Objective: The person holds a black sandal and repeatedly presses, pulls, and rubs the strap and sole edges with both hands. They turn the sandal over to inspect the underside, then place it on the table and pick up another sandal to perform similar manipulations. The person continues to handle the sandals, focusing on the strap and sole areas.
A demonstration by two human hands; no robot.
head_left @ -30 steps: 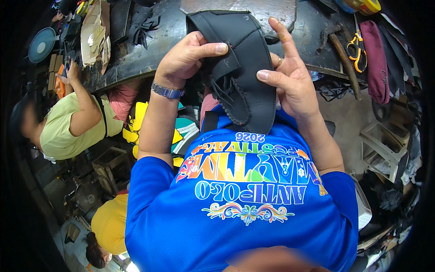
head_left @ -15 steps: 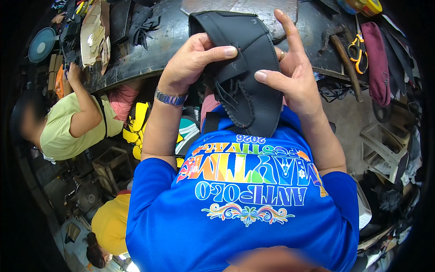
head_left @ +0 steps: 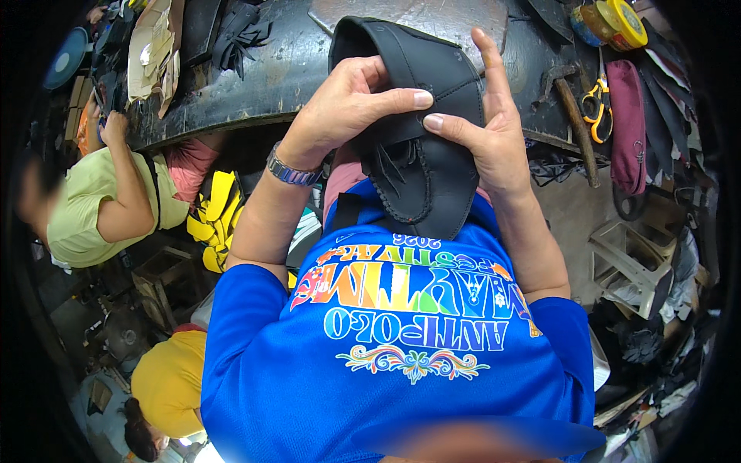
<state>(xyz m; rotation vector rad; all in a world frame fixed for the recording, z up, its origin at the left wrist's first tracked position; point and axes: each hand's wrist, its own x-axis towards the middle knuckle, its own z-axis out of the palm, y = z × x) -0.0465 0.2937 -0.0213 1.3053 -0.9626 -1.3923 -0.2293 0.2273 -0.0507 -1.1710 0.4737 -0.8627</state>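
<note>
Both my hands held the black stitched leather shoe upper (head_left: pixel 421 147) up in front of my chest, above the edge of the dark, worn desk (head_left: pixel 262 77). My left hand (head_left: pixel 343 104) had its grip closed over the upper's curved left side, thumb pressed flat on the outer face. My right hand (head_left: pixel 482 131) pinched the right side with thumb on top, forefinger sticking up free. It looked light, soft and bendy, so I judged the seamed edges the firmest place to hold it. Orange-handled scissors (head_left: pixel 593 108) and a wooden-handled hammer (head_left: pixel 575 116) lay on the desk to my right.
</note>
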